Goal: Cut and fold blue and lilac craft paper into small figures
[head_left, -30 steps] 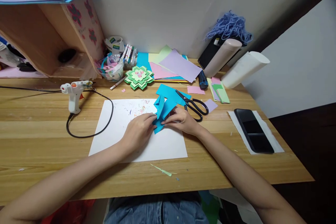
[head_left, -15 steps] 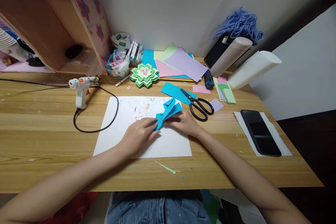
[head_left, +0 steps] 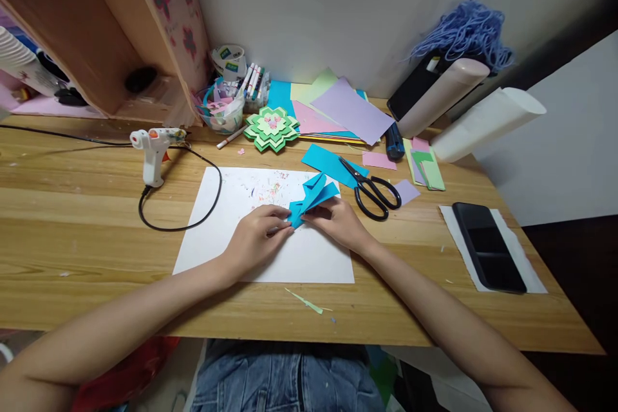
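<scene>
A folded piece of blue paper [head_left: 311, 196], with several flaps standing up, is held between both hands over a white sheet [head_left: 212, 232]. My left hand [head_left: 258, 235] pinches its lower left end between thumb and fingers. From the other side my right hand [head_left: 338, 222] grips the lower right part, its fingertips partly behind the folds. Just beyond the hands lie black-handled scissors [head_left: 371, 190], partly across a flat blue paper strip [head_left: 326, 159]. Coloured specks mark the upper part of the white sheet.
A white glue gun [head_left: 154, 158] with a looped cord stands left. Behind are a green layered paper flower [head_left: 271, 129], a cup of scraps [head_left: 222, 112], markers [head_left: 253, 80] and coloured sheets [head_left: 355, 109]. A phone [head_left: 487, 248] lies right, near paper rolls [head_left: 492, 122].
The camera view has shifted slightly. Both hands keep hold of the folded blue paper in nearly the same place, with the left fingers moved a little along its lower edge.
</scene>
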Available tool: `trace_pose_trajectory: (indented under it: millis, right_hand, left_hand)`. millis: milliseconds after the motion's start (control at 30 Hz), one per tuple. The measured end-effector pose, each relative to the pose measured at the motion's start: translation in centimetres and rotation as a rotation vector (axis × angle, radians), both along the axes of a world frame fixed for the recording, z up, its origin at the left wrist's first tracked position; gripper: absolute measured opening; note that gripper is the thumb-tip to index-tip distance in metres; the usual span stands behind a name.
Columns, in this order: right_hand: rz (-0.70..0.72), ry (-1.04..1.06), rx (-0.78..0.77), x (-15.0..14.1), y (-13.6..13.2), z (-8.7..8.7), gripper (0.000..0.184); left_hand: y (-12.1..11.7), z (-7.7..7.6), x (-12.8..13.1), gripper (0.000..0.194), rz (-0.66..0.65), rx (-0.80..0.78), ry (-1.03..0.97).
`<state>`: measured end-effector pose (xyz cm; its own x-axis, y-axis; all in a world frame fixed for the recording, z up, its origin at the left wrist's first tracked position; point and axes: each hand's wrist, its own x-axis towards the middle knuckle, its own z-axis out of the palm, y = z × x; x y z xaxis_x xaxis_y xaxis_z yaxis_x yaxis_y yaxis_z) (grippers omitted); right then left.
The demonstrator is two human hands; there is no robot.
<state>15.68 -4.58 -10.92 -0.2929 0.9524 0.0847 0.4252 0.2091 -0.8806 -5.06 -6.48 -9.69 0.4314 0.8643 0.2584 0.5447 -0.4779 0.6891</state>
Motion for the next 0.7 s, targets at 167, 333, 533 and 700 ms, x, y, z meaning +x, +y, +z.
trace_pose_trajectory:
  millis: [167, 333, 533, 700]
  right_hand:
    - [-0.018, -0.058, 0.046, -0.3, -0.1, 0.1, 0.010]
    - [-0.019, -0.140, 0.096, -0.7, -0.2, 0.9, 0.007]
    - [-0.066, -0.188, 0.133, -1.0, -0.5, 0.9, 0.004]
    - [-0.069, -0.196, 0.154, -1.1, -0.5, 0.5, 0.004]
  left_hand:
    - [0.1, 0.0, 0.1, 0.011, -0.007, 0.005, 0.011]
    - [0.2, -0.1, 0.1, 0.010, -0.010, 0.004, 0.017]
    - [0.1, 0.0, 0.1, 0.010, -0.012, 0.005, 0.022]
    - [0.1, 0.1, 0.1, 0.010, -0.016, 0.011, 0.031]
